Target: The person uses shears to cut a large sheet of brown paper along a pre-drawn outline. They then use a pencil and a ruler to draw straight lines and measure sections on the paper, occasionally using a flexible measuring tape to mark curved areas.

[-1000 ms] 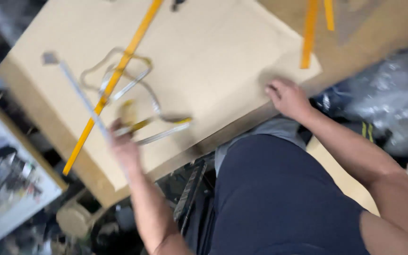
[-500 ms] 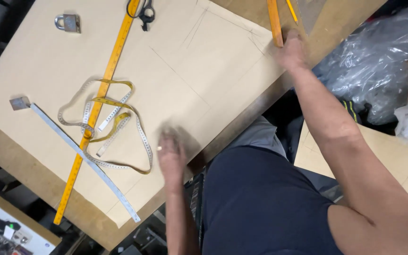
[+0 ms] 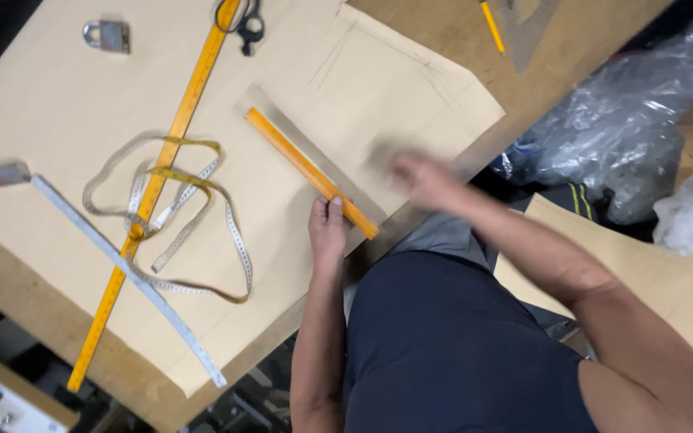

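Left hand (image 3: pixel 328 232): fingers flat, pressing near end of short yellow ruler (image 3: pixel 311 172) onto brown paper sheet (image 3: pixel 411 96). Right hand (image 3: pixel 423 180): blurred above sheet edge; grip indeterminable.

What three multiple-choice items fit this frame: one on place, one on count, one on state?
1. Where does the padlock lie?
A. far left corner of the paper
B. under the tape measure
C. beside the plastic bags

2. How many long orange rulers lie on the brown paper?
A. one
B. two
C. four

3. What is the left hand doing?
A. gripping the scissors
B. hanging off the table
C. pressing on the short orange ruler

Answers:
1 A, the padlock sits at the top left, apart from the tape measure.
2 B, the long orange ruler and the short one.
3 C, its fingers rest on the ruler's near end, while the right hand is blurred.
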